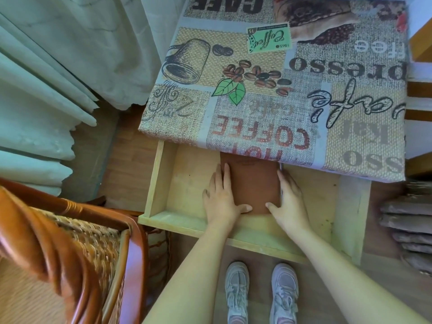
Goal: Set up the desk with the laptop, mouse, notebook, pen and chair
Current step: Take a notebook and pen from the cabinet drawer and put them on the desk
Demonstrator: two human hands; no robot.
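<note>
Pale sneakers [261, 293], 2 of them, stand on the wooden floor at the near edge, toes pointing toward the desk. Both bare forearms reach from there into an open pale-wood drawer [187, 183] pulled out from under the desk top. Brown notebook [253, 181] lies flat on the drawer bottom, near its middle; its far end is hidden under the overhanging tablecloth [268, 90]. Left hand [222, 197] lies at the notebook's left edge, fingers straight along that edge and thumb set against the near left corner. Right hand [288, 197] mirrors it at the right edge, fingers laid along the side and thumb touching the near right corner; whether either hand has the cover lifted off the drawer bottom cannot be told. Tablecloth is printed with coffee motifs and lettering and covers the whole desk top. Rattan chair [77, 242] with a woven seat and glossy brown frame stands at the near left, just beside the drawer's left corner. Pale curtains [46, 78] hang at the far left. Stacked grey-brown folded items [409, 230], blurred, sit at the right edge.
</note>
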